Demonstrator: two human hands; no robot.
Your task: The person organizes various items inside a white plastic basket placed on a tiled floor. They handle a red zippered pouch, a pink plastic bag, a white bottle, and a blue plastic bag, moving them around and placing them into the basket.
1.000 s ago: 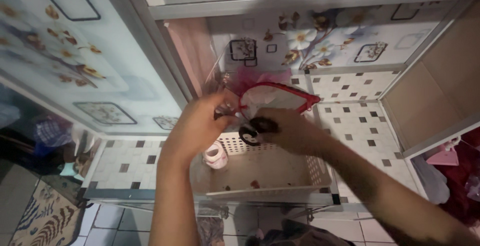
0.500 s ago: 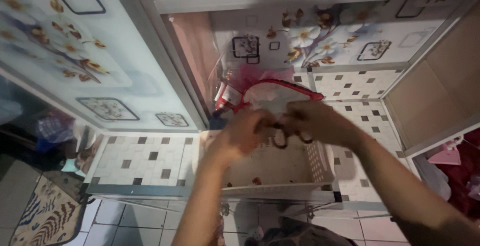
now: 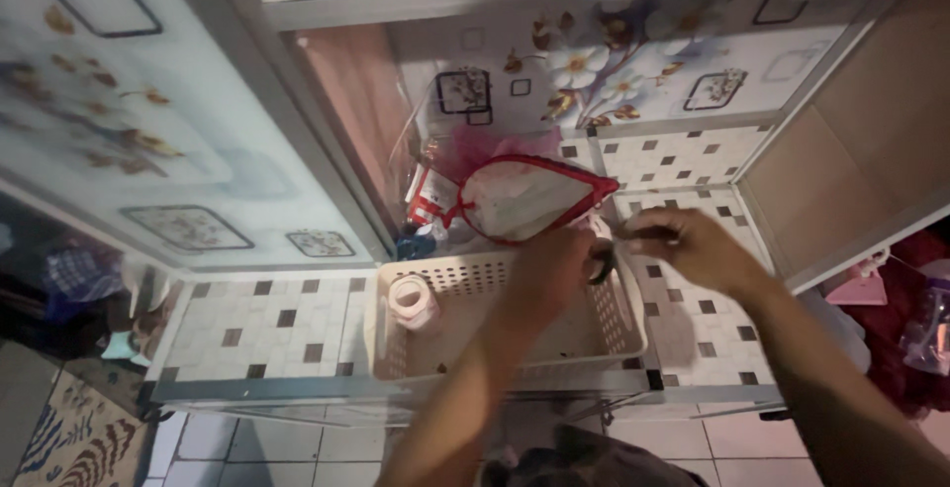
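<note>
My left hand point(image 3: 550, 267) and my right hand point(image 3: 693, 245) meet over the right rim of a white perforated basket point(image 3: 465, 271). Between them they hold a small dark looped object point(image 3: 602, 265); its exact kind is too blurred to tell. My right hand pinches its upper end and my left hand closes on the loop. A pinkish roll of tape point(image 3: 410, 299) stands inside the basket at the left. Just behind the basket lies a red-rimmed mesh pouch point(image 3: 520, 198).
The basket sits on a cabinet shelf with a checked tile pattern point(image 3: 267, 324). Crumpled pink plastic point(image 3: 485, 146) lies at the back. An open cabinet door point(image 3: 861, 141) stands at the right, with a pink hanger point(image 3: 859, 289) below it. A patterned rug point(image 3: 69, 438) covers the floor at lower left.
Both hands have moved right, from the basket's middle to its right rim, with the dark looped object. The tape roll and mesh pouch are uncovered again.
</note>
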